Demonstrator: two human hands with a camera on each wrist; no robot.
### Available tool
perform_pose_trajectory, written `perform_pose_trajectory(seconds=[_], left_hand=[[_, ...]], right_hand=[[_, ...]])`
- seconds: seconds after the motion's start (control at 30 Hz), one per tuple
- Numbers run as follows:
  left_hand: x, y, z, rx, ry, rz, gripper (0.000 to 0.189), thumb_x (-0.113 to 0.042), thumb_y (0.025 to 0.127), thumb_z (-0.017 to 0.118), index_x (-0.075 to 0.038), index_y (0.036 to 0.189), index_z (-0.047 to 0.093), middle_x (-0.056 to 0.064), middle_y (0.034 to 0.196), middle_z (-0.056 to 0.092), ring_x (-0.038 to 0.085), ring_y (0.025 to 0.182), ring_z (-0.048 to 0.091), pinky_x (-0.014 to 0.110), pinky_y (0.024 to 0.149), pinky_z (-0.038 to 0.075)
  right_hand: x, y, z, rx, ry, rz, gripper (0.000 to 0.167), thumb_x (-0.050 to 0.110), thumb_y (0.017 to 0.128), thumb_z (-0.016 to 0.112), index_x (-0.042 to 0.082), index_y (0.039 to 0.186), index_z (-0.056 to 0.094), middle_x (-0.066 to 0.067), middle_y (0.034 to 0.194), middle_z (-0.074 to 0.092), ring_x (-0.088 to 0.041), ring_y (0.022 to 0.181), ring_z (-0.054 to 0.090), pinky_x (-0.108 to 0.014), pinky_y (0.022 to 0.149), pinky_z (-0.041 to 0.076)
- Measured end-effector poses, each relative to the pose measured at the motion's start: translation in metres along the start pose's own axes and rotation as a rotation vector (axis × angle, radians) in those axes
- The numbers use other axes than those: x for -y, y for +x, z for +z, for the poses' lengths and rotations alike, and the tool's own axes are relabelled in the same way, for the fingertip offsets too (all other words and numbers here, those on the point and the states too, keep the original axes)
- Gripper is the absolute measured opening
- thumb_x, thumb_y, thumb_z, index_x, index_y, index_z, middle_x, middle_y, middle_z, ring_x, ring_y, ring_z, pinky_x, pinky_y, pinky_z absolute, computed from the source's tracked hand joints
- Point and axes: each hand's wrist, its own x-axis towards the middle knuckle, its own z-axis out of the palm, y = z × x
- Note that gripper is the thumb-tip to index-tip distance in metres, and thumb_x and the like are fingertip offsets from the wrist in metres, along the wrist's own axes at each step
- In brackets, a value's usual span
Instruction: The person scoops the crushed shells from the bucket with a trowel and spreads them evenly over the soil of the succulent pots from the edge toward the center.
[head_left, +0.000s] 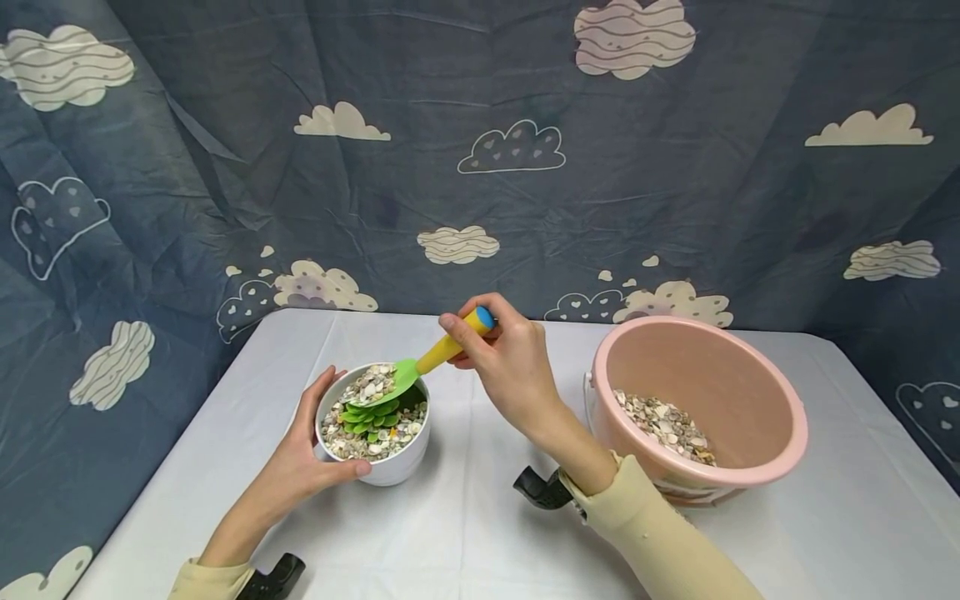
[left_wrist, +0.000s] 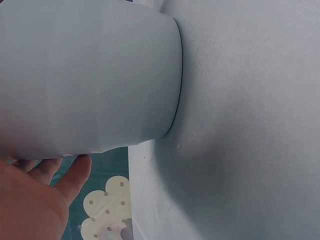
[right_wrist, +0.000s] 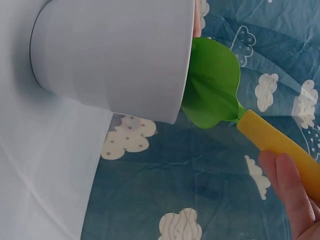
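A white flower pot (head_left: 397,468) stands on the table, with a green succulent (head_left: 367,423) amid small pebbles and shell bits. My left hand (head_left: 300,467) holds the pot from its left side, thumb at the front rim and fingers round the back. In the left wrist view some of those fingers (left_wrist: 75,177) touch the pot's wall. With my right hand (head_left: 517,367) I grip the yellow handle of a small toy shovel (head_left: 442,353). Its green blade (right_wrist: 215,85) tilts down over the rim above the succulent, and pebbles (head_left: 375,383) lie on it.
To the right stands a pink bucket (head_left: 720,400) with more pebbles (head_left: 667,425) inside, close to my right forearm. White cloth covers the table (head_left: 480,517). A dark curtain (head_left: 420,200) with cloud prints hangs behind.
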Motion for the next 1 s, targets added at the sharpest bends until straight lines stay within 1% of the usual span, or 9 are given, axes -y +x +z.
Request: perform_pose_trajectory(seconds=[0.3, 0.5, 0.63, 0.73, 0.8, 0.87, 0.9, 0.97, 1.0], left_hand=[[0.0, 0.0, -0.001, 0.006, 0.015, -0.004, 0.119, -0.007, 0.07, 0.086, -0.027, 0.158, 0.009, 0.009, 0.161, 0.015, 0.035, 0.144, 0.016, 0.066, 0.107, 0.02], [-0.001, 0.0, -0.001, 0.007, 0.002, -0.007, 0.12, -0.006, 0.069, 0.087, -0.02, 0.158, 0.009, 0.009, 0.161, 0.016, 0.034, 0.144, 0.016, 0.065, 0.109, 0.015], [0.0, 0.0, -0.002, 0.017, 0.003, 0.0, 0.12, -0.006, 0.069, 0.087, -0.022, 0.158, 0.009, 0.009, 0.161, 0.016, 0.034, 0.144, 0.015, 0.066, 0.109, 0.014], [0.001, 0.001, -0.005, 0.04, 0.002, 0.024, 0.121, -0.004, 0.069, 0.087, -0.025, 0.158, 0.009, 0.01, 0.161, 0.017, 0.034, 0.145, 0.014, 0.065, 0.109, 0.015], [0.002, 0.003, -0.008, 0.069, -0.005, 0.04, 0.121, -0.002, 0.068, 0.087, -0.025, 0.158, 0.009, 0.01, 0.161, 0.017, 0.033, 0.145, 0.014, 0.06, 0.111, 0.017], [0.002, 0.005, -0.012, 0.104, -0.003, 0.052, 0.122, -0.001, 0.068, 0.087, -0.026, 0.158, 0.009, 0.01, 0.161, 0.016, 0.032, 0.146, 0.013, 0.048, 0.113, 0.02], [0.002, 0.007, -0.014, 0.125, 0.0, 0.057, 0.122, -0.001, 0.068, 0.087, -0.027, 0.158, 0.009, 0.009, 0.161, 0.016, 0.032, 0.146, 0.012, 0.045, 0.113, 0.021], [0.002, 0.009, -0.018, 0.168, -0.001, 0.067, 0.122, -0.001, 0.067, 0.087, -0.028, 0.158, 0.011, 0.008, 0.162, 0.015, 0.032, 0.146, 0.012, 0.032, 0.111, 0.024], [0.002, 0.011, -0.021, 0.186, -0.002, 0.073, 0.121, -0.002, 0.067, 0.088, -0.028, 0.158, 0.011, 0.008, 0.162, 0.014, 0.033, 0.146, 0.012, 0.029, 0.109, 0.025]], right_hand=[[0.004, 0.002, -0.001, 0.013, -0.017, 0.001, 0.029, 0.035, 0.091, 0.069, 0.008, 0.098, 0.063, -0.004, 0.078, 0.068, -0.011, 0.067, 0.07, -0.028, 0.057, 0.057], [0.001, -0.001, -0.002, 0.005, -0.012, 0.007, 0.028, 0.034, 0.091, 0.07, 0.008, 0.098, 0.063, -0.005, 0.08, 0.069, -0.012, 0.066, 0.07, -0.029, 0.057, 0.057], [-0.002, -0.004, -0.004, 0.004, -0.006, 0.013, 0.028, 0.034, 0.09, 0.07, 0.008, 0.098, 0.063, -0.005, 0.082, 0.071, -0.012, 0.065, 0.07, -0.029, 0.057, 0.057], [-0.005, -0.005, -0.005, 0.002, 0.003, 0.024, 0.026, 0.032, 0.09, 0.07, 0.009, 0.098, 0.063, -0.005, 0.084, 0.072, -0.013, 0.065, 0.07, -0.029, 0.057, 0.058], [-0.005, -0.006, -0.005, -0.001, 0.013, 0.031, 0.024, 0.03, 0.09, 0.071, 0.009, 0.098, 0.063, -0.006, 0.085, 0.072, -0.014, 0.065, 0.07, -0.03, 0.058, 0.058], [-0.005, -0.007, -0.006, -0.003, 0.027, 0.039, 0.021, 0.026, 0.09, 0.071, 0.008, 0.098, 0.064, -0.007, 0.086, 0.072, -0.016, 0.065, 0.071, -0.03, 0.058, 0.058], [-0.004, -0.007, -0.006, -0.004, 0.036, 0.043, 0.019, 0.024, 0.09, 0.071, 0.007, 0.098, 0.065, -0.008, 0.087, 0.072, -0.018, 0.066, 0.071, -0.031, 0.059, 0.058], [0.003, -0.009, -0.007, -0.004, 0.047, 0.051, 0.015, 0.017, 0.091, 0.071, 0.005, 0.098, 0.065, -0.011, 0.087, 0.071, -0.022, 0.067, 0.071, -0.032, 0.06, 0.058], [0.006, -0.009, -0.007, -0.004, 0.051, 0.054, 0.014, 0.015, 0.092, 0.07, 0.003, 0.097, 0.065, -0.013, 0.087, 0.071, -0.024, 0.068, 0.071, -0.033, 0.06, 0.058]])
